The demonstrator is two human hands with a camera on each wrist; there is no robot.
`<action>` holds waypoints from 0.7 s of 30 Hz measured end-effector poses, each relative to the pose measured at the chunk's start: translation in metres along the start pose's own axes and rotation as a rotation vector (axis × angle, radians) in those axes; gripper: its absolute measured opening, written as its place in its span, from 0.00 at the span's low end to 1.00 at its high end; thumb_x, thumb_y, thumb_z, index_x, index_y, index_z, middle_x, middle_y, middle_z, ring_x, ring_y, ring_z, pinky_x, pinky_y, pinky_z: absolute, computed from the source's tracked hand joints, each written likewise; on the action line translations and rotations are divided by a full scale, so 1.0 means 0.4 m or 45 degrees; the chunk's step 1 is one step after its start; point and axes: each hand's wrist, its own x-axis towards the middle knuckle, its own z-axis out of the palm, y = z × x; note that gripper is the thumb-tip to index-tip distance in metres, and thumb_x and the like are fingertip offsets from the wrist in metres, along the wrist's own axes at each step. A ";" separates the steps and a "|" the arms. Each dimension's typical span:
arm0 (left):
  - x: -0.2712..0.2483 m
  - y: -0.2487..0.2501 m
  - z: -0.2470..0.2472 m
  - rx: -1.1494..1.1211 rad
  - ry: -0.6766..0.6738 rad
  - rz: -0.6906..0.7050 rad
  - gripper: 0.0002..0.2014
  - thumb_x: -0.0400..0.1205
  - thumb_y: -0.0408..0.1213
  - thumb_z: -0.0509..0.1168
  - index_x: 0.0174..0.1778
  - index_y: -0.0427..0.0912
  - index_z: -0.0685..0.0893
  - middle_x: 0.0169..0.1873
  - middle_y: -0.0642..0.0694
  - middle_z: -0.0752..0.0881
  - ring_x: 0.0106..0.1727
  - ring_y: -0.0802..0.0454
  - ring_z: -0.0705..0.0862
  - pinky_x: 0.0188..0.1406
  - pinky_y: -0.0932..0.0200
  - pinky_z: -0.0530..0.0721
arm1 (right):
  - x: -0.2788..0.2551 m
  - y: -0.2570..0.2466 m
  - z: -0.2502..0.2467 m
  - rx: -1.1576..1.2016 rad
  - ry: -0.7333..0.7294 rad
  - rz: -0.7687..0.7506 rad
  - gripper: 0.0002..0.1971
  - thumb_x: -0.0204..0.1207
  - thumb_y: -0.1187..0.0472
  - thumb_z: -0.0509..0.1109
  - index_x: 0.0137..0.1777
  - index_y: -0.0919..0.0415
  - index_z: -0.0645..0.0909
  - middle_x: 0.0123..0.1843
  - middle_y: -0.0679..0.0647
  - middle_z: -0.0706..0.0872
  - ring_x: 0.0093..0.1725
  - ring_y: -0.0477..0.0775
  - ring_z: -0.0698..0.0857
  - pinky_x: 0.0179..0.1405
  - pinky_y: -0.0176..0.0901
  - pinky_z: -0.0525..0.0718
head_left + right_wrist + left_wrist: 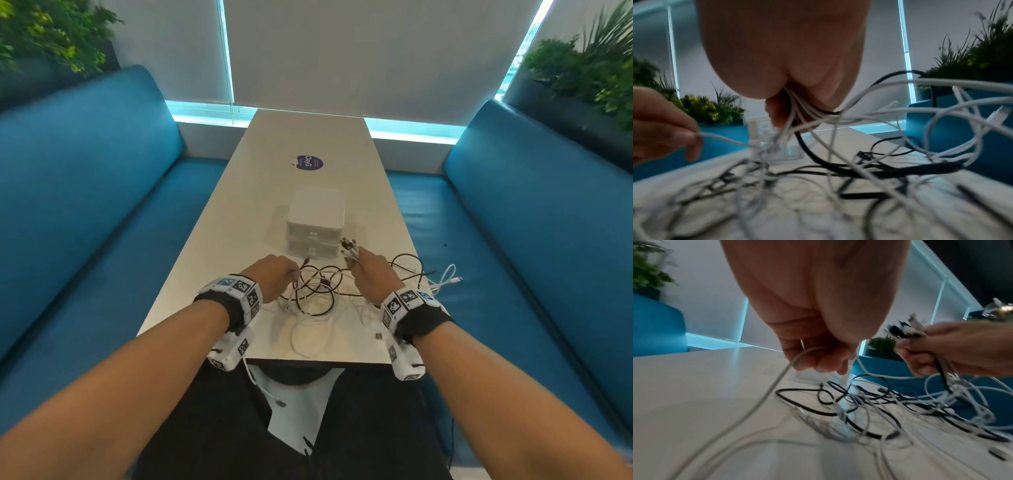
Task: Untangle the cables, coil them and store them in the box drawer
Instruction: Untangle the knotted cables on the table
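Right hand [371, 274] grips bundled plug ends; left hand [274, 277] pinches white cable [777, 382]. Cables [318, 291] tangled directly before drawer box [315, 219]. Risk: hard pull tightens knots, drags loops off table [212, 240] edge.

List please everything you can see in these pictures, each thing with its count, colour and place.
cables: several, black and white, tangled on the table's near end
drawer box: one, white, mid-table, behind the cables
sticker: one, purple, far half of the table
table: one, white, between the benches
benches: two, blue, left and right
plants: green, far corners
left hand: pinches one white cable
right hand: grips a bundle of cable ends
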 end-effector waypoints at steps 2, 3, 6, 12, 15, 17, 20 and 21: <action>0.000 0.039 0.015 0.098 -0.011 0.037 0.15 0.90 0.46 0.55 0.48 0.46 0.84 0.46 0.45 0.87 0.44 0.46 0.84 0.45 0.53 0.79 | 0.006 -0.037 0.007 0.144 0.007 -0.016 0.07 0.83 0.60 0.58 0.49 0.55 0.78 0.43 0.60 0.89 0.42 0.64 0.86 0.40 0.53 0.83; 0.002 0.056 0.025 0.138 -0.020 0.061 0.16 0.90 0.47 0.54 0.48 0.44 0.84 0.45 0.45 0.87 0.45 0.45 0.84 0.45 0.52 0.81 | 0.007 -0.055 0.009 0.203 0.009 -0.026 0.07 0.82 0.60 0.58 0.48 0.55 0.78 0.42 0.59 0.89 0.40 0.63 0.86 0.41 0.52 0.84; 0.008 0.083 0.035 0.194 -0.012 0.103 0.16 0.90 0.46 0.54 0.42 0.44 0.80 0.40 0.43 0.84 0.42 0.42 0.83 0.40 0.52 0.78 | 0.001 -0.094 0.014 0.298 -0.004 -0.054 0.09 0.82 0.61 0.58 0.48 0.55 0.80 0.42 0.57 0.89 0.41 0.61 0.86 0.44 0.51 0.84; 0.015 0.077 0.025 0.062 0.069 0.207 0.12 0.89 0.42 0.55 0.52 0.47 0.84 0.45 0.42 0.88 0.44 0.40 0.86 0.47 0.43 0.85 | -0.010 -0.094 0.027 0.298 -0.086 -0.053 0.11 0.86 0.58 0.58 0.50 0.59 0.82 0.45 0.55 0.85 0.45 0.58 0.83 0.45 0.47 0.76; 0.014 0.075 0.017 -0.060 0.145 0.194 0.12 0.90 0.44 0.56 0.54 0.46 0.84 0.45 0.44 0.87 0.44 0.42 0.85 0.45 0.47 0.83 | -0.013 -0.091 0.022 0.348 -0.192 -0.025 0.15 0.86 0.55 0.59 0.40 0.54 0.82 0.39 0.56 0.85 0.39 0.56 0.81 0.44 0.50 0.77; 0.010 0.079 0.008 -0.132 0.148 0.203 0.13 0.90 0.46 0.58 0.52 0.44 0.85 0.43 0.46 0.86 0.42 0.45 0.84 0.42 0.52 0.78 | -0.016 -0.084 0.018 0.406 -0.213 -0.004 0.14 0.84 0.55 0.61 0.40 0.53 0.85 0.39 0.55 0.87 0.39 0.56 0.83 0.43 0.50 0.79; 0.009 0.052 -0.015 -0.183 0.146 0.132 0.14 0.88 0.47 0.62 0.40 0.45 0.82 0.36 0.47 0.85 0.38 0.46 0.83 0.37 0.53 0.77 | -0.013 -0.051 0.009 0.265 -0.183 0.052 0.11 0.83 0.53 0.64 0.47 0.55 0.86 0.42 0.54 0.87 0.42 0.55 0.84 0.44 0.48 0.78; 0.010 0.030 -0.022 -0.181 0.127 0.087 0.14 0.88 0.48 0.62 0.39 0.46 0.82 0.36 0.47 0.86 0.39 0.46 0.84 0.39 0.53 0.79 | -0.011 -0.029 0.008 0.170 -0.160 0.077 0.10 0.83 0.54 0.64 0.49 0.55 0.86 0.44 0.55 0.87 0.44 0.57 0.84 0.44 0.46 0.77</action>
